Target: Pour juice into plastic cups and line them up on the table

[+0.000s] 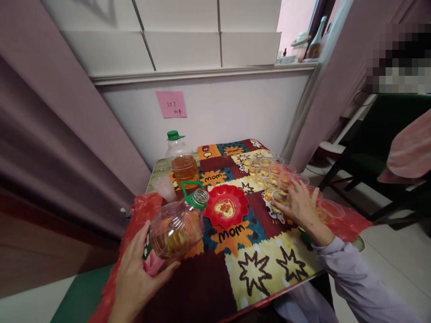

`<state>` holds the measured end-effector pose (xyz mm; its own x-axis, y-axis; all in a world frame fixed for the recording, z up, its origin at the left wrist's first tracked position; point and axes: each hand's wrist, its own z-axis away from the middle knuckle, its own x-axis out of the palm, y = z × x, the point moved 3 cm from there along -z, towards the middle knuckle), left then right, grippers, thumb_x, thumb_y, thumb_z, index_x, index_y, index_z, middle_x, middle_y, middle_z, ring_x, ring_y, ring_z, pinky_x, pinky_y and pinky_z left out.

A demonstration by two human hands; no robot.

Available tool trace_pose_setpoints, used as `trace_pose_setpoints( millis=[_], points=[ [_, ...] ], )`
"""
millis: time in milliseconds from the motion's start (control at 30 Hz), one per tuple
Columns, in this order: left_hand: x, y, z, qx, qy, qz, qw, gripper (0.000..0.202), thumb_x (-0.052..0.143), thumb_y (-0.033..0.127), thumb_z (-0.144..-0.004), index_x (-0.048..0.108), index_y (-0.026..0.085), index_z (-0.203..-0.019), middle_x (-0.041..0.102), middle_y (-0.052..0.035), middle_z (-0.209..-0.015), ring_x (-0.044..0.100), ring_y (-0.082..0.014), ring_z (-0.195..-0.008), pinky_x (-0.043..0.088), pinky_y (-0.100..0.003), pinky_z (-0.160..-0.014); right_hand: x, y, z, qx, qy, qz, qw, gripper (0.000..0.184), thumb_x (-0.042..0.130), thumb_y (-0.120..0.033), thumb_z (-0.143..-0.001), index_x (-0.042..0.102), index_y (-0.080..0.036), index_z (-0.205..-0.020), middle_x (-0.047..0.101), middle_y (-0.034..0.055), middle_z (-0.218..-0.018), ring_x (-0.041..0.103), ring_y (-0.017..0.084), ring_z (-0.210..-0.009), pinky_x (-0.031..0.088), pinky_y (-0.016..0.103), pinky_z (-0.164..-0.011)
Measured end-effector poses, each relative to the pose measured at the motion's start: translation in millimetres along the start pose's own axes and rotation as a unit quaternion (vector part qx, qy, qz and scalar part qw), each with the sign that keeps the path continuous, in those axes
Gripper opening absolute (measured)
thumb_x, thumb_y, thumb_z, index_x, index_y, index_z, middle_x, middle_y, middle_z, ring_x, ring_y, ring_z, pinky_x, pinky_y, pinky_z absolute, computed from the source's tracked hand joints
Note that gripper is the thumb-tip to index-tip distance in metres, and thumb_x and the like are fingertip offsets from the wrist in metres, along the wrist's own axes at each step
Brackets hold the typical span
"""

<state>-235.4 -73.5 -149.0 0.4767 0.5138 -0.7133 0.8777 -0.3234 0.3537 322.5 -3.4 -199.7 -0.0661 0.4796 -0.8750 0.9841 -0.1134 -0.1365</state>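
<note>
My left hand [139,267] is wrapped around the lower part of a clear plastic jug [175,229] with a green handle. The jug is tilted, its uncapped mouth pointing up and right, with a little yellowish liquid inside. My right hand [299,208] is over the front of a group of clear plastic cups [266,172], several holding yellow liquid. Its fingers are spread, with the thumb close by a front cup [279,197]; whether it touches that cup is unclear. A green cap [306,239] lies beside my right wrist.
A red scalloped plate [244,215] lies mid-table. Behind the jug stand a capped bottle of amber liquid [183,166] and a stack of clear cups [164,187]. Red plastic sheeting [146,211] hangs over the left edge. A person's pink sleeve [411,143] shows at right.
</note>
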Motion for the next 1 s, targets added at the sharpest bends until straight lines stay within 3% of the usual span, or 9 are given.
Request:
trace_pose_setpoints(
  millis=[200,367,467,567,667,767,1000],
  points=[
    [0.9,-2.5,2.6,-0.007,-0.004,0.001,1.0,0.112,0.085,0.077,-0.086,0.044,0.033,-0.18,0.065,-0.016,-0.171,0.069,-0.046,-0.149,0.058,-0.065,-0.123,-1.8,-7.5,-1.6,0.013,0.02,0.01,1.0,0.062,0.066,-0.071,-0.101,0.078,-0.018,-0.129,0.061,0.0285,-0.17,0.047,0.053,-0.162,0.014,0.092,-0.133],
    [-0.5,-2.0,2.1,0.001,-0.001,0.002,1.0,0.111,0.084,0.074,-0.087,0.041,0.034,-0.182,0.065,-0.0157,-0.171,0.069,-0.0459,-0.149,0.058,-0.066,-0.123,-17.5,-18.2,7.1,0.015,0.045,-0.018,0.999,0.071,0.063,-0.068,-0.105,0.069,-0.015,-0.151,0.061,0.0305,-0.171,0.049,0.055,-0.162,0.017,0.093,-0.132],
    [-0.8,-1.1,2.2,0.0,0.0,0.003,1.0,0.111,0.083,0.074,-0.089,0.041,0.033,-0.182,0.064,-0.0163,-0.171,0.069,-0.0458,-0.149,0.057,-0.066,-0.124,-30.2,-31.9,29.3,0.011,0.08,-0.052,0.995,0.068,0.064,-0.065,-0.107,0.067,-0.017,-0.154,0.058,0.0297,-0.174,0.049,0.054,-0.164,0.02,0.091,-0.134],
    [-0.3,-0.5,1.7,-0.007,-0.001,-0.002,1.0,0.111,0.081,0.076,-0.089,0.039,0.033,-0.183,0.064,-0.0165,-0.171,0.07,-0.0463,-0.148,0.058,-0.067,-0.123,-33.4,-54.4,66.0,-0.032,0.105,-0.119,0.987,0.056,0.067,-0.055,-0.109,0.069,-0.02,-0.153,0.066,0.0257,-0.169,0.058,0.047,-0.16,0.033,0.08,-0.138],
    [0.1,0.0,-0.3,0.007,0.005,0.002,1.0,0.111,0.08,0.078,-0.09,0.039,0.034,-0.183,0.064,-0.016,-0.171,0.07,-0.0457,-0.147,0.058,-0.066,-0.122,-22.1,-76.1,100.6,-0.094,0.08,-0.191,0.974,0.046,0.068,-0.047,-0.111,0.073,-0.023,-0.15,0.079,0.021,-0.153,0.073,0.041,-0.145,0.051,0.067,-0.131],
    [0.5,-0.6,-2.4,0.022,0.006,0.007,1.0,0.11,0.08,0.078,-0.091,0.04,0.033,-0.183,0.064,-0.0161,-0.171,0.071,-0.0451,-0.145,0.06,-0.065,-0.12,-3.1,-85.3,114.3,-0.105,0.021,-0.253,0.962,0.046,0.067,-0.047,-0.112,0.074,-0.024,-0.151,0.081,0.0197,-0.151,0.078,0.039,-0.14,0.062,0.061,-0.123],
    [1.9,0.5,-1.2,0.025,0.009,-0.002,1.0,0.11,0.081,0.076,-0.091,0.039,0.034,-0.184,0.064,-0.016,-0.171,0.071,-0.0459,-0.146,0.059,-0.065,-0.121,32.7,-78.8,90.3,-0.012,-0.03,-0.283,0.959,0.063,0.061,-0.064,-0.111,0.07,-0.021,-0.156,0.074,0.0234,-0.16,0.072,0.043,-0.15,0.061,0.065,-0.125]
  ],
)
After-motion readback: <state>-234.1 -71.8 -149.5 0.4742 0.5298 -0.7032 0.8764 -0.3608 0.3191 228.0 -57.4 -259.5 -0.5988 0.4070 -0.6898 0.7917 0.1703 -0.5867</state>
